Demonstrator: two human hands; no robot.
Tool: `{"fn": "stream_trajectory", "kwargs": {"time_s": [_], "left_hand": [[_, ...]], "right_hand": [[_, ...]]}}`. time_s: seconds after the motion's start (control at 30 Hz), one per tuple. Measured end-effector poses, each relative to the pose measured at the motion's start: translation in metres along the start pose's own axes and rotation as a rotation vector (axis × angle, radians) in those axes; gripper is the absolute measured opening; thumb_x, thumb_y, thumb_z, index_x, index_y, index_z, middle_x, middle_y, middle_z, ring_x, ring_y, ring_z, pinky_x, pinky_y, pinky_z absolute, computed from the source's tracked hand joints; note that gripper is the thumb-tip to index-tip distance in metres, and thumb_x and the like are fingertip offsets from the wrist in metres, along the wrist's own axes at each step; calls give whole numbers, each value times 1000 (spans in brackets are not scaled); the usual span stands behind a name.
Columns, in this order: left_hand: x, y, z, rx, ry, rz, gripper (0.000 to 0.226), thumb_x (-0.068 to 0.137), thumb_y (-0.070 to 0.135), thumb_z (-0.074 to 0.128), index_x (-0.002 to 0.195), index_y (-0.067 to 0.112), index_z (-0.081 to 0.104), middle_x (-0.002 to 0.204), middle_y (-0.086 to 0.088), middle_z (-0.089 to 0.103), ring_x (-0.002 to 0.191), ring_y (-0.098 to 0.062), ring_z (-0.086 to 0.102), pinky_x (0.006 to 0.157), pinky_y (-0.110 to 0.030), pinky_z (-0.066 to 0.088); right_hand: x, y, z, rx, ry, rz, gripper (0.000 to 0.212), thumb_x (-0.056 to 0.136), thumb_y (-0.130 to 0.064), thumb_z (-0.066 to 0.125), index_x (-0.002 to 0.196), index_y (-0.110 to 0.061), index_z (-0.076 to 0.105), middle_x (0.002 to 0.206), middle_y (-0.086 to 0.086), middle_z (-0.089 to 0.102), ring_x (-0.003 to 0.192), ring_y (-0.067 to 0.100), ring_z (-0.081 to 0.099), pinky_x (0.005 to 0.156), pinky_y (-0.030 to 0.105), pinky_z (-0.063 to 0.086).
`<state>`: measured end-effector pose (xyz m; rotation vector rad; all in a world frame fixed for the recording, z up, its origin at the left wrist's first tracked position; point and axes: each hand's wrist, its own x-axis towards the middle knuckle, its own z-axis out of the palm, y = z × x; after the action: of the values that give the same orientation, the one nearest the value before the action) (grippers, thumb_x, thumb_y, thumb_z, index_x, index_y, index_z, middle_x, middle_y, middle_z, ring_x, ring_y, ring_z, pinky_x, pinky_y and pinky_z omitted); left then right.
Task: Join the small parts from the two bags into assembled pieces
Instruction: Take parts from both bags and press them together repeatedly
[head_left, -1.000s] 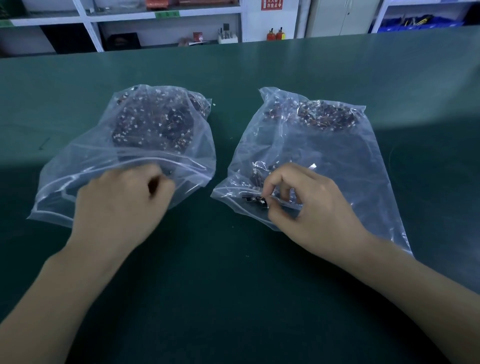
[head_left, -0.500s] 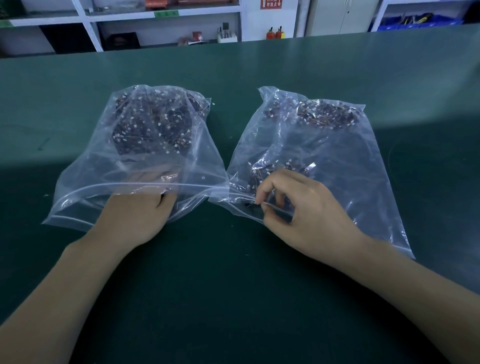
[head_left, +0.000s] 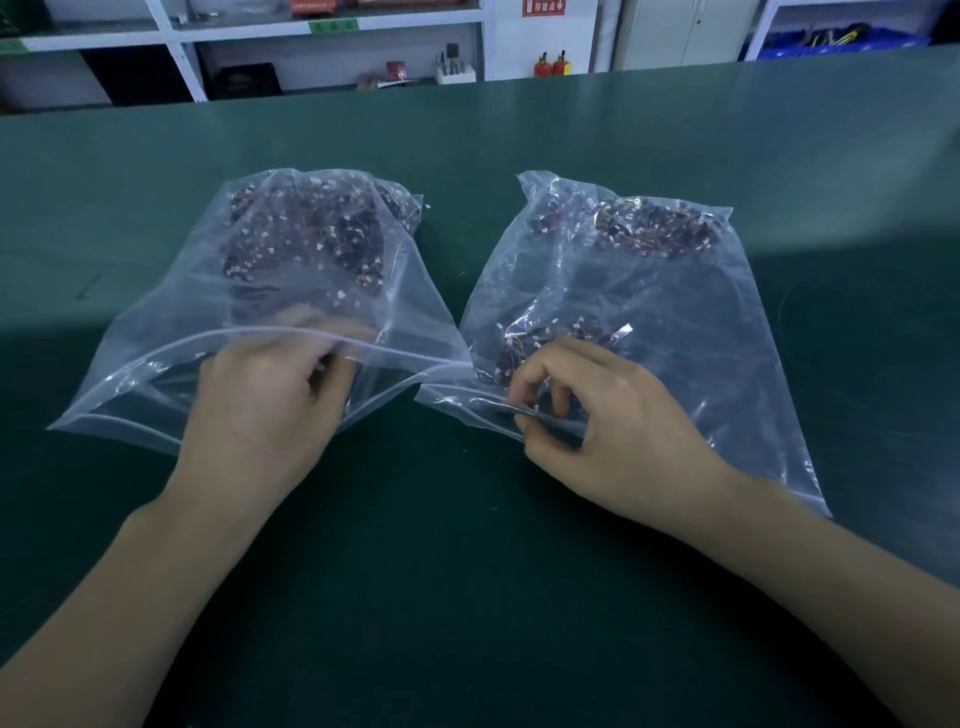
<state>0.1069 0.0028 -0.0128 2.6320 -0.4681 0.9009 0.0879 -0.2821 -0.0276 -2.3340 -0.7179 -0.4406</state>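
Note:
Two clear zip bags lie side by side on the green table (head_left: 467, 571). The left bag (head_left: 171, 332) holds a heap of small dark parts (head_left: 311, 234) with white connectors at its far end. My left hand (head_left: 265, 395) is in that bag's mouth with curled, blurred fingers under the upper lip; what they hold is hidden. The right bag (head_left: 727, 338) has a similar heap (head_left: 649, 228) at the far end and a few parts (head_left: 540, 343) near its mouth. My right hand (head_left: 613, 426) pinches the right bag's near lip between thumb and forefinger.
The two bag mouths touch in the middle. White shelving (head_left: 332, 31) and two small red extinguishers (head_left: 551, 65) stand beyond the table's far edge. Blue bins (head_left: 831, 39) sit at the back right.
The left bag's mouth has been lifted wide. My left hand went deeper in, then drew back a little. My right hand has stayed at the right bag's lip.

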Motion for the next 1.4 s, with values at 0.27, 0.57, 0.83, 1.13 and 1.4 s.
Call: {"fn": "stream_trajectory", "kwargs": {"time_s": [0.27, 0.57, 0.83, 1.13, 1.4], "left_hand": [[-11, 35, -3, -276, 241, 265, 16, 96, 3, 61, 103, 8, 75, 88, 2, 71, 77, -7, 63, 75, -16, 53], [-17, 50, 7, -297, 153, 372, 10, 100, 12, 76, 107, 10, 82, 99, 3, 81, 85, -11, 76, 78, -26, 59], [-19, 54, 14, -369, 116, 399, 9, 100, 9, 75, 103, 10, 84, 116, 7, 78, 108, -8, 75, 93, -26, 58], [-21, 57, 12, -405, -22, 72, 24, 107, 32, 58, 93, 18, 73, 77, 12, 63, 67, -10, 59, 57, -32, 48], [-22, 61, 14, -510, -44, 5, 27, 104, 30, 59, 84, 17, 70, 70, 8, 62, 61, -15, 56, 56, -29, 43]], "right_hand": [[0, 1, -1, 90, 15, 63, 8, 96, -22, 72, 99, -27, 66, 96, -17, 64, 86, 11, 62, 74, 21, 47], [3, -9, -5, 569, -44, 304, 52, 110, -53, 41, 89, -26, 79, 77, 1, 74, 74, 34, 62, 77, 49, 52], [4, -12, -5, 702, -53, 283, 29, 101, -29, 64, 80, -11, 71, 67, -4, 63, 61, 26, 51, 59, 40, 43], [2, -13, -4, 616, 28, 242, 18, 98, -26, 72, 85, -14, 75, 75, 3, 71, 70, 30, 60, 65, 51, 44], [2, -9, -2, 535, 30, 201, 14, 99, -22, 73, 86, -17, 76, 76, -2, 71, 70, 24, 62, 66, 49, 47]]}}
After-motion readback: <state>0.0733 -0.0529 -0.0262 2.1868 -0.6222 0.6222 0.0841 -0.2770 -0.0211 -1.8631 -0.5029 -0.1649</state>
